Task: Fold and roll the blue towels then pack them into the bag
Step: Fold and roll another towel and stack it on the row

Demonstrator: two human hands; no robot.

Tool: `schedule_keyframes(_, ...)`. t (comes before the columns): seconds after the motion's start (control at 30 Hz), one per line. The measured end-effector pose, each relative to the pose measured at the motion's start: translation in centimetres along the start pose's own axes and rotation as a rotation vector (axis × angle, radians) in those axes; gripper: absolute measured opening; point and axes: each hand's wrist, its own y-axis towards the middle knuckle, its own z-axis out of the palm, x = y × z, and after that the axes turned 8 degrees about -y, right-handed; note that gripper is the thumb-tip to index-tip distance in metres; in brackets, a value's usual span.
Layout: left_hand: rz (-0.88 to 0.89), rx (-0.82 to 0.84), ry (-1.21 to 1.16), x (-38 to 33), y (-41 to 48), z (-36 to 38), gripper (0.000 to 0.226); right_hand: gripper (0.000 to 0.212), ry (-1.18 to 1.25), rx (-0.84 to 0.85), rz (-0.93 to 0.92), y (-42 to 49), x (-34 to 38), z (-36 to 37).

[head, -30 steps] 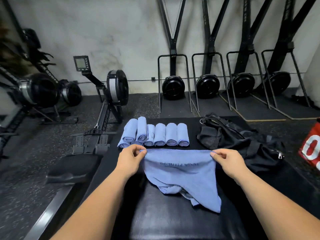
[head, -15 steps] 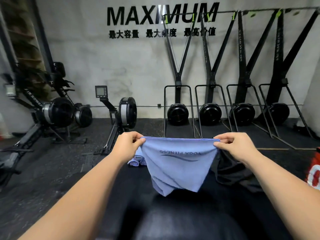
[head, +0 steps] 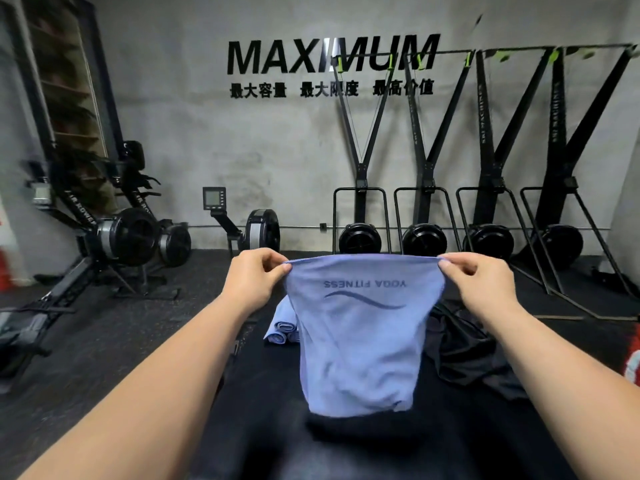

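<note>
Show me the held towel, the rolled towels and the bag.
held towel [head: 360, 358], head view, middle of the cloth.
rolled towels [head: 281, 328], head view, visible roll ends.
bag [head: 464, 351], head view, crumpled black fabric.

The blue towel [head: 360, 341] hangs in the air, held by its two top corners, its upper edge stretched wide and nearly level. It narrows to a crumpled lower end low over the black tabletop [head: 263, 393]; whether it touches is unclear. Mirrored dark lettering, "YOGA FITNESS" over a wave line, shows near the top. Rolled towels [head: 282, 329] lie partly hidden behind its left side. The black bag [head: 464, 344] lies slumped to its right.
</note>
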Motion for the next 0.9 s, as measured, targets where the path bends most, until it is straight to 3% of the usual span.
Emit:
schedule_keyframes(0.13, -0.015, -0.05, -0.005, -0.1, -0.3, 0.2, 0.005, 0.005, -0.006, -0.028, -0.018, -0.2, 0.6, -0.1)
schedule_keyframes(0.23, -0.025, -0.064, -0.002, -0.4, -0.5, 0.4, 0.005, 0.007, -0.04, 0.051, 0.0, -0.4, 0.7, 0.0)
schedule_keyframes(0.33, 0.012, -0.164, -0.045, -0.5, -0.5, 0.5, 0.003, 0.003, -0.026, -0.078, 0.014, -0.4, 0.9, -0.3)
schedule_keyframes(0.43, -0.018, -0.057, 0.001, -0.4, -0.5, 1.0, 0.006, 0.005, -0.114, 0.003, -0.004, -0.8, 1.0, 0.2)
schedule_keyframes(0.9, -0.204, -0.041, -0.132, 0.4, -2.4, 1.0, 0.011, 0.008, 0.073, -0.009, 0.149, -3.0, 0.8, -0.5)
